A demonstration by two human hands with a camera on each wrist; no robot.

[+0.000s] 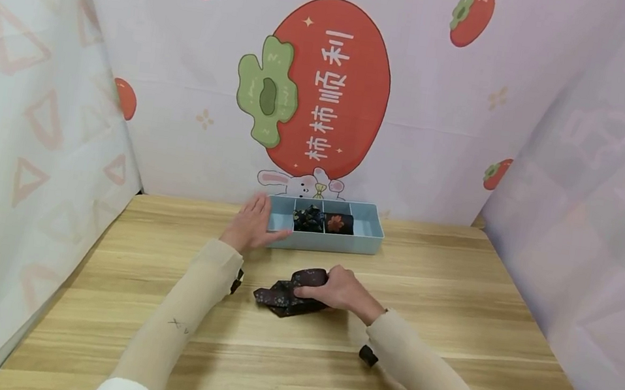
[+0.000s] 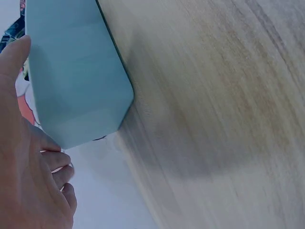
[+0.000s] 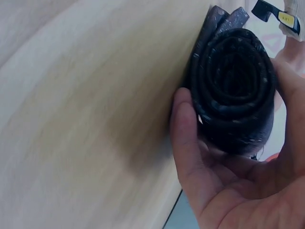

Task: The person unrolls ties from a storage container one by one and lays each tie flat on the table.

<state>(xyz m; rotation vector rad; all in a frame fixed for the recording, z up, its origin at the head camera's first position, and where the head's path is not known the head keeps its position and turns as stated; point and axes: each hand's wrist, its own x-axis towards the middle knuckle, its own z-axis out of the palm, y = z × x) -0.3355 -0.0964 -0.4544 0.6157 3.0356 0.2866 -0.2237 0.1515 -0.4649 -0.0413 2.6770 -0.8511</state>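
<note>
A light blue divided box stands at the back of the table. My left hand rests against its left end, fingers fairly straight and thumb lying at the front rim. In front of the box, my right hand grips a dark necktie with small flowers. Part of the tie is coiled into a roll, and its loose pointed ends lie out to the left. Thumb and fingers hold the roll from its sides in the right wrist view.
Inside the box, a dark bundle with small yellow flowers and a dark roll with an orange flower fill the two middle compartments. Behind the wooden table hangs a printed cloth; cloths also hang at both sides.
</note>
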